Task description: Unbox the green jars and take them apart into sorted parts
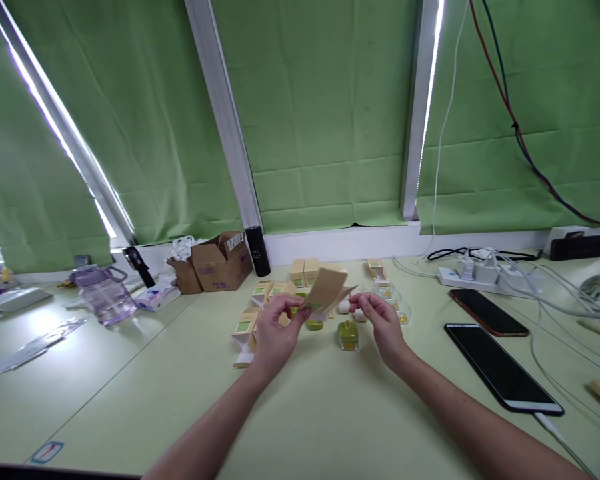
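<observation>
Between thumb and fingers my left hand holds a thin brown paper box, partly flattened and tilted over the table. My right hand is closed at the box's right side, its thumb and index finger pinched near a flap; what they hold is too small to name. A small glass jar with a green lid stands upright on the table between my hands. Small brown boxes with green labels are grouped left of my left hand. Clear plastic packaging with yellow pieces lies behind my right hand.
Two phones and a power strip with trailing cables are at the right. A cardboard box, black cylinder, tissue pack and purple water jug stand at the back left.
</observation>
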Demonstrator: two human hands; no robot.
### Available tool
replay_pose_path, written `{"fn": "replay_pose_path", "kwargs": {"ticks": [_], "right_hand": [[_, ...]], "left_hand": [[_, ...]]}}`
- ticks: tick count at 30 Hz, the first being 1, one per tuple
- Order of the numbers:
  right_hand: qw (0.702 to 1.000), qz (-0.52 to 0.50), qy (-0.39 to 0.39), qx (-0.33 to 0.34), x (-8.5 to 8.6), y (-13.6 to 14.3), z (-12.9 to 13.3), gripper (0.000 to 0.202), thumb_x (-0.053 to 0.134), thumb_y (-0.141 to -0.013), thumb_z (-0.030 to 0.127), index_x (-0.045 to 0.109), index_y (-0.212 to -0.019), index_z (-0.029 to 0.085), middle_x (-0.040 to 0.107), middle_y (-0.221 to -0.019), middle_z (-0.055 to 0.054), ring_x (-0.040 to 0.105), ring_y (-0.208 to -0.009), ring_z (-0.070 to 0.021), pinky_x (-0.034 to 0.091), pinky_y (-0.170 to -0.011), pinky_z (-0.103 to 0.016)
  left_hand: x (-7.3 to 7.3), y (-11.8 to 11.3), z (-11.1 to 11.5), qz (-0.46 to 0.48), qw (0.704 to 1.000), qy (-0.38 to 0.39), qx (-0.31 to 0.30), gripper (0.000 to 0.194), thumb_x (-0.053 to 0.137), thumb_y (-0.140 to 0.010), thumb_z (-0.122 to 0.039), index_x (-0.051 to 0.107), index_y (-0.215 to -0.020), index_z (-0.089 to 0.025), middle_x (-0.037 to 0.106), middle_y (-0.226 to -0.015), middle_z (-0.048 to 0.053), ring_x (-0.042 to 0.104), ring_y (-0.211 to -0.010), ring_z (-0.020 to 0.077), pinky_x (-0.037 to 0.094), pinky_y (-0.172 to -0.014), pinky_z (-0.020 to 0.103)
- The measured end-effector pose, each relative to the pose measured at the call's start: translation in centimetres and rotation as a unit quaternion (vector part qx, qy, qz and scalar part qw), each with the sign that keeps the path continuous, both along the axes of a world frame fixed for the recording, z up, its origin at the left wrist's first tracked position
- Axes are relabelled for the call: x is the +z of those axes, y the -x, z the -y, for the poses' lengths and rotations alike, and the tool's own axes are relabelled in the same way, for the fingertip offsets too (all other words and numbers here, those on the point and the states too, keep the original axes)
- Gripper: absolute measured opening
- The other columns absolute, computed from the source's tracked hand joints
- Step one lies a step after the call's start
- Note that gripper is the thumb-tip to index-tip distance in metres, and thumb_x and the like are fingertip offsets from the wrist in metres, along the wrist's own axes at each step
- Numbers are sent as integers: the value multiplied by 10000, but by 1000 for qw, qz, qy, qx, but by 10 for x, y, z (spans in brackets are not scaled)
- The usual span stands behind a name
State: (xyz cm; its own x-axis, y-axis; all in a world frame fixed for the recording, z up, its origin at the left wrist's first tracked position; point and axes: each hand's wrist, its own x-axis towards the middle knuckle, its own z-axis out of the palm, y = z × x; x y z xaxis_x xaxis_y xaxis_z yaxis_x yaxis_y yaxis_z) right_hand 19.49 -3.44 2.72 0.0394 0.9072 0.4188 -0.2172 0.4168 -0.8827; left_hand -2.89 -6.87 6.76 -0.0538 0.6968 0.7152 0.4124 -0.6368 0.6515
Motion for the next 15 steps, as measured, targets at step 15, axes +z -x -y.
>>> {"fn": "replay_pose_path", "kwargs": {"ticks": [15], "right_hand": [[995, 63, 52, -60, -27, -6, -20, 522, 638, -817, 725, 660, -704, 216, 601, -611, -4, 495, -593, -173, 384, -578, -294]], "left_hand": [[-15, 26, -15, -286, 914, -271, 98, 257, 748, -850, -191, 779, -1015, -384, 800, -1043, 40, 630, -926, 270, 459, -874, 458]]}}
